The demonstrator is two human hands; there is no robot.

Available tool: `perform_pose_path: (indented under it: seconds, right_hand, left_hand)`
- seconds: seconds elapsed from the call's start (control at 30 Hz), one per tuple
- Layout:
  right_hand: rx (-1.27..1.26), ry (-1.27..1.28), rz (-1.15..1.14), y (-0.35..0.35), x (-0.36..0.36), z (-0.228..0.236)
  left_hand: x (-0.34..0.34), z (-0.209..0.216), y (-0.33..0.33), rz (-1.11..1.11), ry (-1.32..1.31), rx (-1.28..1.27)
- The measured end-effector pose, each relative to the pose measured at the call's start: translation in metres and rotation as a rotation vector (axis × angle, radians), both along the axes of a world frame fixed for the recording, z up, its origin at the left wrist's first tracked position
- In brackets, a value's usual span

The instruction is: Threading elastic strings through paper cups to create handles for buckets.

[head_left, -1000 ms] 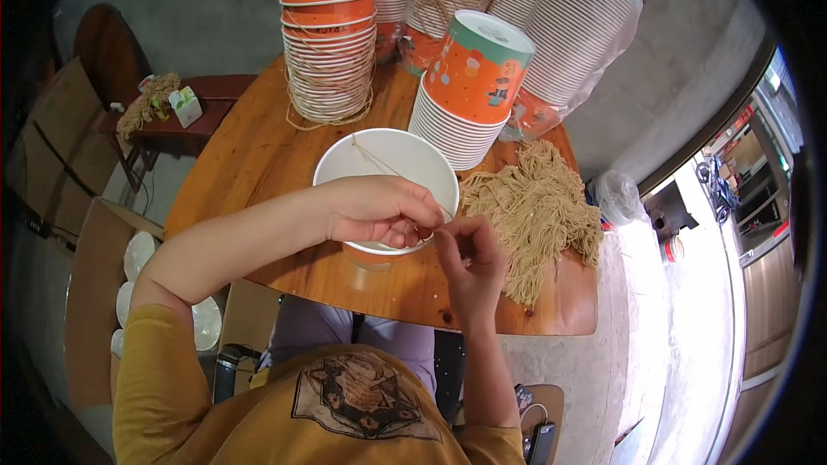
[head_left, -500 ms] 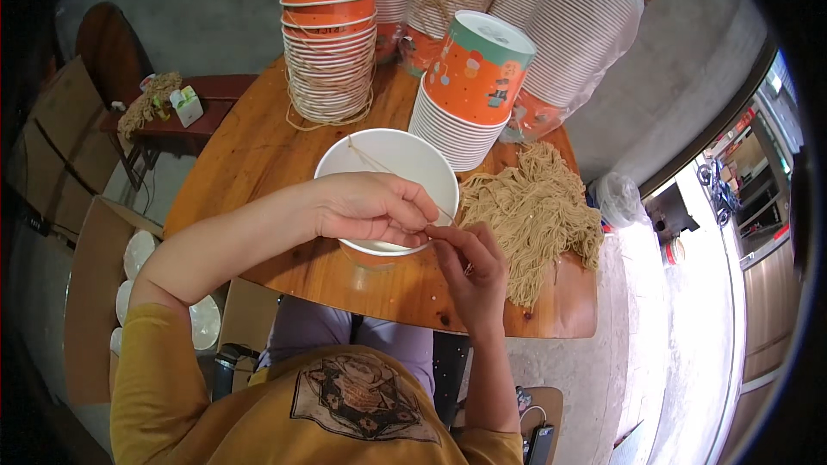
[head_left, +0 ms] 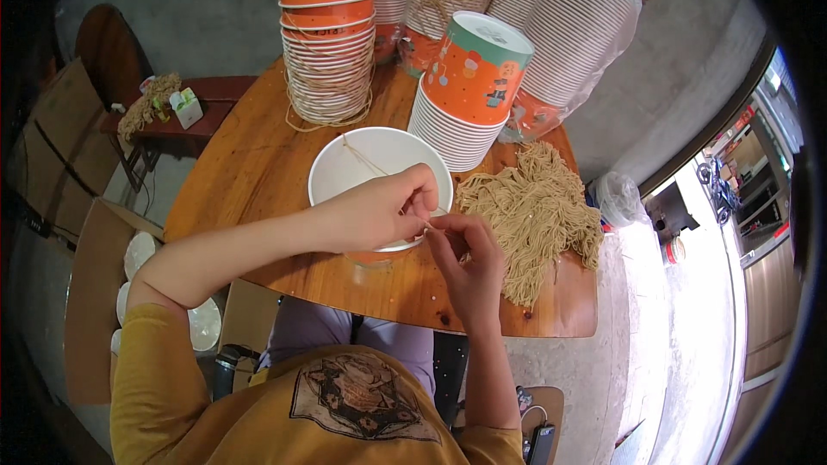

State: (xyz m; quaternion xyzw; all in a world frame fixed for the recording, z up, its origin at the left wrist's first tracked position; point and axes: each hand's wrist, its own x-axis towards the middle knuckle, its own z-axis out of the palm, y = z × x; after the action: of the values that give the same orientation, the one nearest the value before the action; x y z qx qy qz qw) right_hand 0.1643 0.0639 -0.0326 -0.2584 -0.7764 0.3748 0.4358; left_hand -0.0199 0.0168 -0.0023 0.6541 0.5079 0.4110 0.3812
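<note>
A white-lined paper bucket point(head_left: 340, 164) with an orange outside stands upright on the wooden table in front of me. A thin tan string point(head_left: 360, 155) runs from its far rim across the mouth toward my hands. My left hand point(head_left: 392, 207) reaches over the bucket, its fingers pinched on the string by the near right rim. Against those fingertips, my right hand point(head_left: 469, 250) pinches the string too, just outside the rim. The exact form of the string between the fingertips is too small to make out.
Beyond the bucket rise a stack of buckets strung with cord point(head_left: 329, 77), an upside-down stack point(head_left: 465, 112) and several bagged stacks point(head_left: 577, 26). A heap of tan strings point(head_left: 534, 215) lies on the table point(head_left: 258, 181) at right. An open cardboard box point(head_left: 90, 319) is at lower left.
My left hand has turned and its fingers have curled up into a tighter pinch. My right fingers have stayed close to it. The bucket has shifted slightly left.
</note>
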Motion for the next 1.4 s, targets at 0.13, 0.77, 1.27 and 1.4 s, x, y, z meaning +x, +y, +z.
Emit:
perform_pose_path:
  seconds: [0.13,0.77,1.27,1.4]
  right_hand:
    - [-0.005,0.0,-0.019,0.004,-0.002,-0.002]
    - [-0.114,0.032,0.005,0.005,-0.005,-0.006]
    - [0.112,-0.03,-0.113,0.0,-0.016,-0.006]
    - [0.151,-0.047,-0.123,-0.002,-0.017,-0.005]
  left_hand:
    - [0.011,0.012,-0.007,0.039,0.18,0.114]
    - [0.012,0.014,-0.014,0.097,0.571,0.307]
    - [0.004,0.009,-0.011,0.062,0.562,0.4]
    - [0.005,0.004,-0.012,0.18,0.584,0.407]
